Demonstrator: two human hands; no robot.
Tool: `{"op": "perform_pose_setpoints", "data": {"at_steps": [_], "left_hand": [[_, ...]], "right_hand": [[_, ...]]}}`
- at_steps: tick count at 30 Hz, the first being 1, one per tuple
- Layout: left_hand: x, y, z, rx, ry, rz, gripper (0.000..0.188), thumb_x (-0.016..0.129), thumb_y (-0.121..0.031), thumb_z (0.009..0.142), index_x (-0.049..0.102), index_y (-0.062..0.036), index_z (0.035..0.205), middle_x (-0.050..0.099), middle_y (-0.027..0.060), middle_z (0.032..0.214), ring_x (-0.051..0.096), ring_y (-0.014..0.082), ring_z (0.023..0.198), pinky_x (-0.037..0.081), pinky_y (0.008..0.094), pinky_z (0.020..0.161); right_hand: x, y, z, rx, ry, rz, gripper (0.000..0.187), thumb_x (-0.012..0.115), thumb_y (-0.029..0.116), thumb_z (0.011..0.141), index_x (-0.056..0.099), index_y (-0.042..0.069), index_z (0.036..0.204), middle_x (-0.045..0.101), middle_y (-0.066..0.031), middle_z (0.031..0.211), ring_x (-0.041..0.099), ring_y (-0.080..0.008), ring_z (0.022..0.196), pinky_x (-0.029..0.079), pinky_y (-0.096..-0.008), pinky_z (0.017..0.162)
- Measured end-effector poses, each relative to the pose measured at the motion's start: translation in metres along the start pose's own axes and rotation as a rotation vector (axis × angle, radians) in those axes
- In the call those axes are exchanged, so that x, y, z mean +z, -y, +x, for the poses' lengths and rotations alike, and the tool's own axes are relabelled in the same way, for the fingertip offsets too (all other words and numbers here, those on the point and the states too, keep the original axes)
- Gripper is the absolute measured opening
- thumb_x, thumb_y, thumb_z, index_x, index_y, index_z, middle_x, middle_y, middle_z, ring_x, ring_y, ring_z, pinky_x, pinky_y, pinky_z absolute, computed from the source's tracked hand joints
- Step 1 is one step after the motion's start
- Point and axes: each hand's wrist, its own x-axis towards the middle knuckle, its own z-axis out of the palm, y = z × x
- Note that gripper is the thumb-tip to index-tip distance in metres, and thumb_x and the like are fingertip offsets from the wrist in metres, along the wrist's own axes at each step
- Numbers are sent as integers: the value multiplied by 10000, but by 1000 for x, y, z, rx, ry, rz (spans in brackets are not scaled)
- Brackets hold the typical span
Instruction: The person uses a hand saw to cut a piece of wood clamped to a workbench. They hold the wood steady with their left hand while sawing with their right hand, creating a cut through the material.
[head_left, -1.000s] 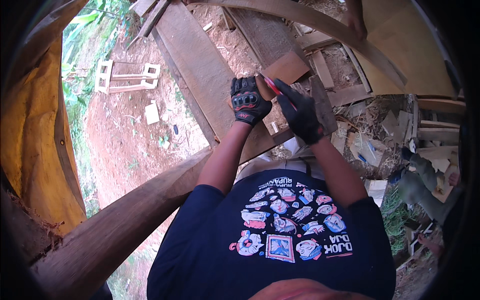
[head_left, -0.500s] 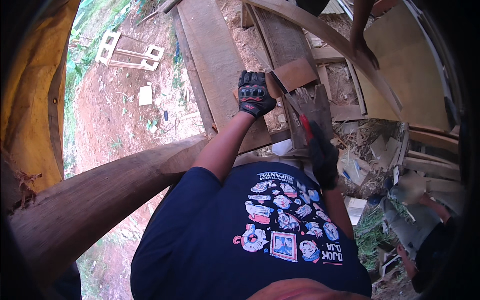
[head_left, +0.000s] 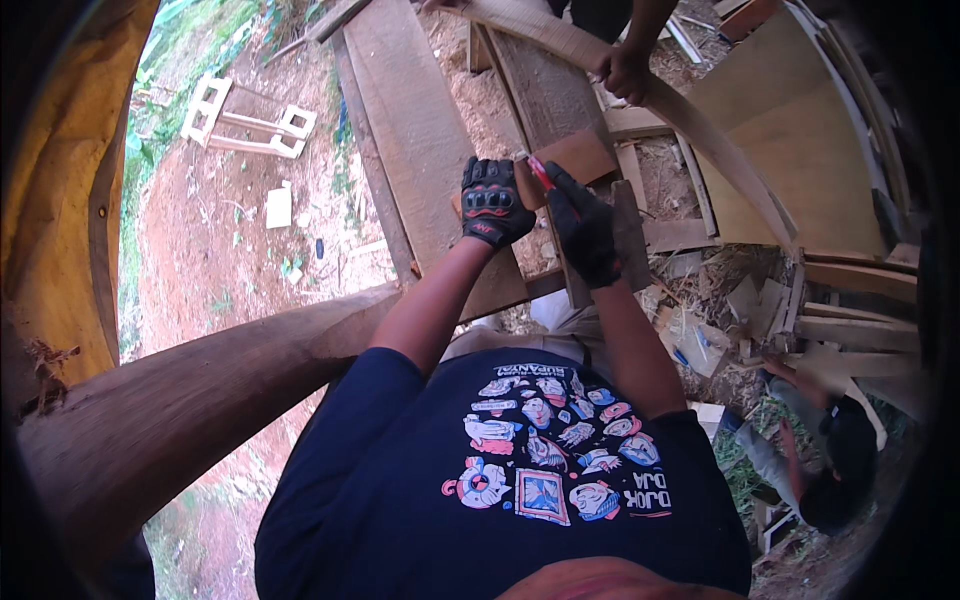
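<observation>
A short reddish-brown wooden board (head_left: 585, 157) lies across two long planks in front of me. My left hand (head_left: 496, 203), in a black glove, is closed over the board's left part and bears down on it. Just to its right, my gloved right hand (head_left: 583, 225) is wrapped round the red handle of a handsaw (head_left: 541, 172), at the board. Most of the saw's blade cannot be made out here, and its cut is hidden by the hands.
Another person's hand (head_left: 626, 74) grips a long curved timber (head_left: 705, 125) beyond the planks (head_left: 405, 95). A thick beam (head_left: 200, 360) runs at my left. A plywood sheet (head_left: 800, 130) and wood scraps lie right, where a second person (head_left: 835, 440) sits low. A wooden frame (head_left: 250, 120) stands far left.
My right hand has pushed the saw forward and left, up beside my left hand. The left hand stays on the board. The other person's hand has shifted left along the curved timber.
</observation>
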Motion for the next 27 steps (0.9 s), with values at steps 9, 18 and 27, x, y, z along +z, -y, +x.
{"op": "perform_pose_setpoints", "data": {"at_steps": [9, 18, 27], "left_hand": [[1, -1, -1, -31, 7, -48, 508, 827, -318, 772, 705, -17, 1163, 724, 221, 1134, 665, 425, 1169, 460, 533, 1165], [5, 2, -5, 14, -96, -16, 573, 840, -336, 772, 693, -9, 1219, 719, 219, 1146, 660, 424, 1175, 463, 535, 1158], [7, -1, 0, -6, -76, -9, 508, 804, -429, 850, 689, -21, 1129, 711, 226, 1105, 663, 423, 1108, 493, 531, 1064]], "right_hand": [[-127, 63, -171, 442, 121, -118, 514, 633, 107, 1110, 664, 155, 1621, 838, -210, 1169, 801, -279, 770, 587, -401, 684], [-98, 69, -71, 47, 105, -134, 451, 662, 108, 1110, 697, 117, 1560, 793, -261, 1262, 815, -325, 991, 612, -406, 831], [15, -24, 26, -88, 2, -65, 394, 679, 164, 1110, 725, 67, 1489, 808, -274, 1196, 805, -444, 1100, 639, -490, 895]]}}
